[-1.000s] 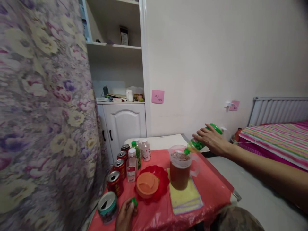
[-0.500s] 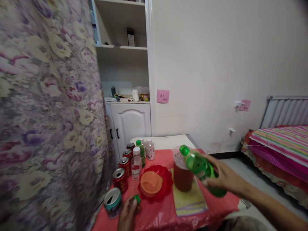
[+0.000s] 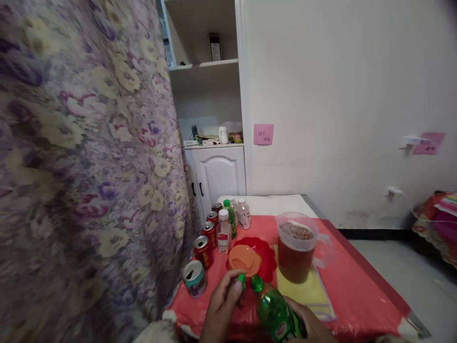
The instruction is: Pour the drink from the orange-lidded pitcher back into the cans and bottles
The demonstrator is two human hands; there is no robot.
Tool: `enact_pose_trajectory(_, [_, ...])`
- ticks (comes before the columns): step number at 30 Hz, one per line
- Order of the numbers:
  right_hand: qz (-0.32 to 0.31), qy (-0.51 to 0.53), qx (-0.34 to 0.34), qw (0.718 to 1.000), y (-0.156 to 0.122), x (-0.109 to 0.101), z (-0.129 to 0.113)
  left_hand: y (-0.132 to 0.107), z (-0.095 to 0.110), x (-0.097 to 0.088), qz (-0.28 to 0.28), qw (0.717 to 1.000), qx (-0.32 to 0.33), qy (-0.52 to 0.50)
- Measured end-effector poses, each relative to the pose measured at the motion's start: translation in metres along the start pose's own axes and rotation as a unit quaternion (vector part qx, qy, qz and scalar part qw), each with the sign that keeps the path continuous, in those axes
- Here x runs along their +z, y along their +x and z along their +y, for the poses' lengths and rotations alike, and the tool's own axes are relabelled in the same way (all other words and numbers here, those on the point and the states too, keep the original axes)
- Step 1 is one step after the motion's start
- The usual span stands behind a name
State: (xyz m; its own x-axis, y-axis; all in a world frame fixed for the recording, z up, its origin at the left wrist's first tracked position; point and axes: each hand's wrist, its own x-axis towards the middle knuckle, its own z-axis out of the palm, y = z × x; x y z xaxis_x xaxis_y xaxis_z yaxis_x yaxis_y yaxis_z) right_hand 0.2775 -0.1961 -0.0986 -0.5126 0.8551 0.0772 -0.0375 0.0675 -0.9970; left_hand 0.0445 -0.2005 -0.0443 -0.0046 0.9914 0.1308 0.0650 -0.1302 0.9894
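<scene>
My left hand pinches a small green bottle cap over the front of the table. Just right of it, my right hand grips a green plastic bottle, which tilts with its uncapped mouth up and to the left, near the cap but apart from it. Behind the bottle, a clear plastic pitcher of brown, foamy-topped liquid stands on a yellow cloth. An orange bowl-like piece lies in a red scalloped dish beyond my left hand.
Along the table's left side stand a teal-topped can, several red cans, a clear white-capped bottle, a green bottle and another white-capped bottle. A red plastic sheet covers the table. A flowered curtain hangs at left.
My right hand has brought the bottle from beside the pitcher's rim down and left toward my left hand. My left hand has lifted the cap closer to the bottle's mouth. The view has turned right.
</scene>
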Motion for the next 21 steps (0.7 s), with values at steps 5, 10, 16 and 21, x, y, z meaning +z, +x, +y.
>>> enact_pose_trajectory(5, [0.015, -0.04, -0.006, 0.999, 0.0, 0.0, 0.019, 0.001, 0.005, 0.008, -0.011, 0.997, 0.02, 0.08])
enact_pose_trajectory(10, [0.016, -0.069, -0.036, 0.997, 0.002, 0.0, 0.028, -0.002, 0.017, 0.009, -0.032, 0.982, 0.061, 0.173])
enact_pose_trajectory(16, [0.002, -0.083, -0.066, 0.994, 0.0, 0.003, 0.022, -0.002, 0.027, 0.01, -0.052, 0.968, 0.081, 0.23])
enact_pose_trajectory(21, [0.041, -0.098, -0.051, 0.993, -0.003, 0.006, 0.037, 0.0, 0.026, 0.006, -0.067, 0.97, 0.073, 0.222])
